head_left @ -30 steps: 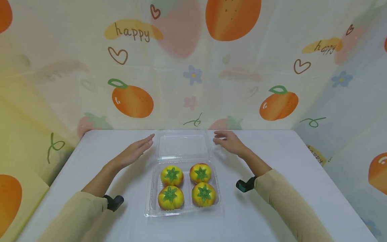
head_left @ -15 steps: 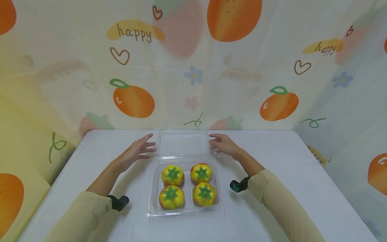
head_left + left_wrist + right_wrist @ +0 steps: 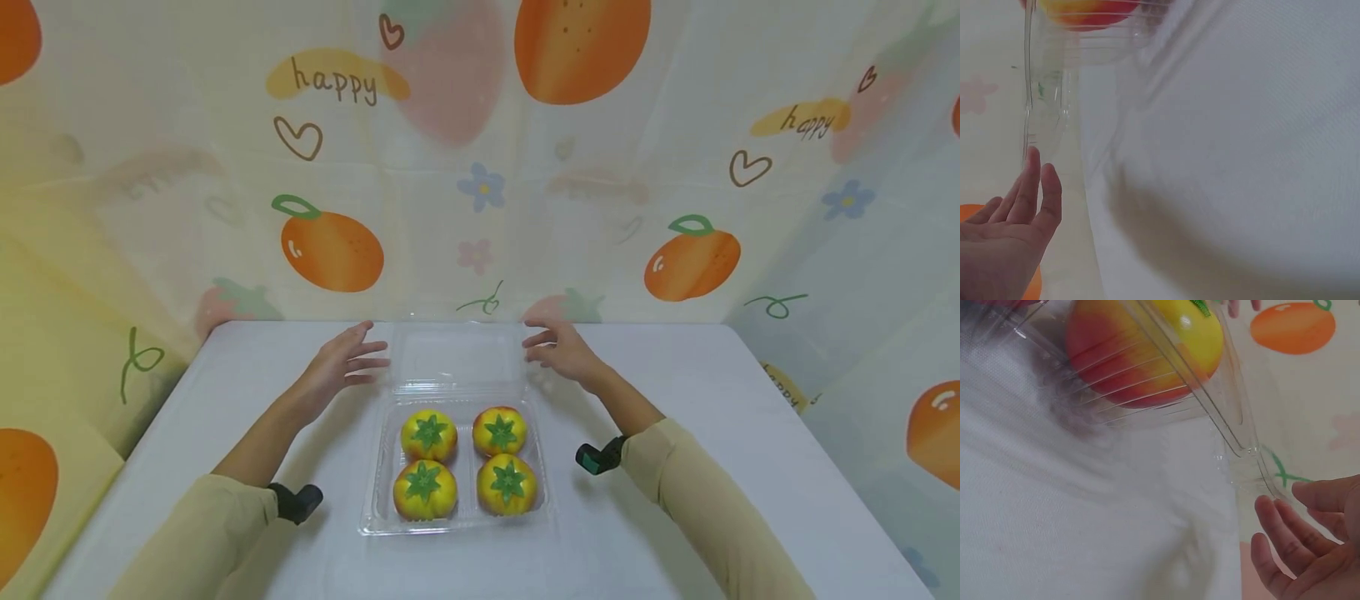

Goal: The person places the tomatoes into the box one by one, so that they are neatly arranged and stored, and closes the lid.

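Note:
A hinged clear plastic clamshell box [image 3: 367, 521] stands on the table with its lid [image 3: 457, 354] swung open at the back. Inside lie several yellow-red toy persimmons [image 3: 507, 483] with green leaf caps, two on each side of a middle ridge. At the lid's left edge is my left hand [image 3: 333, 375], its fingers spread and fairly straight. My right hand [image 3: 566, 354] is opposite, fingers spread with the fingertips at the lid's right edge. In the right wrist view, thumb [image 3: 1319, 492] and fingers lie close about the lid's corner.
A white cloth covers the table [image 3: 645, 533]. Behind it hangs a printed curtain [image 3: 480, 233] with fruit, hearts and flowers, which also runs along both sides. Each wrist carries a small black camera [image 3: 300, 502].
Both hands have come in to the lid's sides, the left one spreading its fingers. Over the last half second they have risen slightly, and the lid's back edge shows a little higher.

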`<state>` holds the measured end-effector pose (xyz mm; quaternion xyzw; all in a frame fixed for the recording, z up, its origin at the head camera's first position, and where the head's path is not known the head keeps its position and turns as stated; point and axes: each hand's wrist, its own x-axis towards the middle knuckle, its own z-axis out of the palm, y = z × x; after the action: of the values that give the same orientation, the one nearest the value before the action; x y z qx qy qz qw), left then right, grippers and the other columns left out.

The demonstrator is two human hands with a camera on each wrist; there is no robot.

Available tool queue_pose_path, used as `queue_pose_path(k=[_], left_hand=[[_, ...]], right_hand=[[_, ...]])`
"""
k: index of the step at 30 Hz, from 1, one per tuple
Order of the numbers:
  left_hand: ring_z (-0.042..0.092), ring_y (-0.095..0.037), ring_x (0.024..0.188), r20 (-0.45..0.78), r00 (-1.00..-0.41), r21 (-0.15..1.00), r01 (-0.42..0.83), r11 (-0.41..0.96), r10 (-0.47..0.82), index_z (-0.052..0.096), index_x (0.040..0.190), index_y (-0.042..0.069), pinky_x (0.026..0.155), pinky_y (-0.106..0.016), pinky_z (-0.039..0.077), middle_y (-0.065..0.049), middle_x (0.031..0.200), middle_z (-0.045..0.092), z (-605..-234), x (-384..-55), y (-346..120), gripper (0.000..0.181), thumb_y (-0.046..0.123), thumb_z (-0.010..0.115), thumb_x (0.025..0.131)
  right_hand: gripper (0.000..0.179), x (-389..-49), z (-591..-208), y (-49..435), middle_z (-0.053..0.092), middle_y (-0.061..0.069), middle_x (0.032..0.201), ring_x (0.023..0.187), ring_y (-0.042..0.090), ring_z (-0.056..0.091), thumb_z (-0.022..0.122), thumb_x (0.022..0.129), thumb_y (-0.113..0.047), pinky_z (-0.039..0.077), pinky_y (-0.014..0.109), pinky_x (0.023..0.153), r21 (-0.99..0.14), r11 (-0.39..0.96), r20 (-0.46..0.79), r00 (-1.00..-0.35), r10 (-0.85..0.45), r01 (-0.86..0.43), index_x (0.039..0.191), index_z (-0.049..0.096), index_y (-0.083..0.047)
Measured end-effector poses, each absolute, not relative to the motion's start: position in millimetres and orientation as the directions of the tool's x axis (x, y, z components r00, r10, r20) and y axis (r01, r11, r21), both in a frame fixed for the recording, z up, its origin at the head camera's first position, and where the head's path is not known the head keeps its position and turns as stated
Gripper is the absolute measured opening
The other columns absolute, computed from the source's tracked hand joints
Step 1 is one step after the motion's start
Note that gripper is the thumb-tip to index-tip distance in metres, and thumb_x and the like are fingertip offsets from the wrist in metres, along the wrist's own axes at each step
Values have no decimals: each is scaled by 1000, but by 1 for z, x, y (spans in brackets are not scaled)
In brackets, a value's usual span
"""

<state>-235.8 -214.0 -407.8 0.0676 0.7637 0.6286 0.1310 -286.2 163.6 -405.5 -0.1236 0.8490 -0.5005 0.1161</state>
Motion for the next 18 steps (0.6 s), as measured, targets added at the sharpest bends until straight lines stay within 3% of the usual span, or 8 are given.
queue_pose_path(k=[9,13,18], left_hand=[[56,-39,125,-33,-987,975,3,221,160,21,158,11,100,-44,49,-24,146,49,-405,-235,-206,69,19,59,101],[58,-39,123,-6,-991,971,26,238,131,25,158,12,101,-46,47,-25,142,51,-402,-234,-202,69,11,61,99],[61,-39,119,16,-995,963,41,268,95,35,154,11,96,-33,52,-27,134,55,-401,-233,-199,63,9,62,98]], right_hand=[[59,-286,-396,167,66,23,113,98,29,69,62,94,1,56,37,88,-894,431,1,-962,-274,-123,149,39,-4],[56,-284,-391,169,66,23,109,93,29,69,61,95,1,56,33,84,-900,415,17,-962,-272,-133,147,40,-1],[40,-282,-388,171,65,25,109,93,31,70,61,95,0,55,33,84,-902,400,35,-952,-305,-161,133,50,4]])
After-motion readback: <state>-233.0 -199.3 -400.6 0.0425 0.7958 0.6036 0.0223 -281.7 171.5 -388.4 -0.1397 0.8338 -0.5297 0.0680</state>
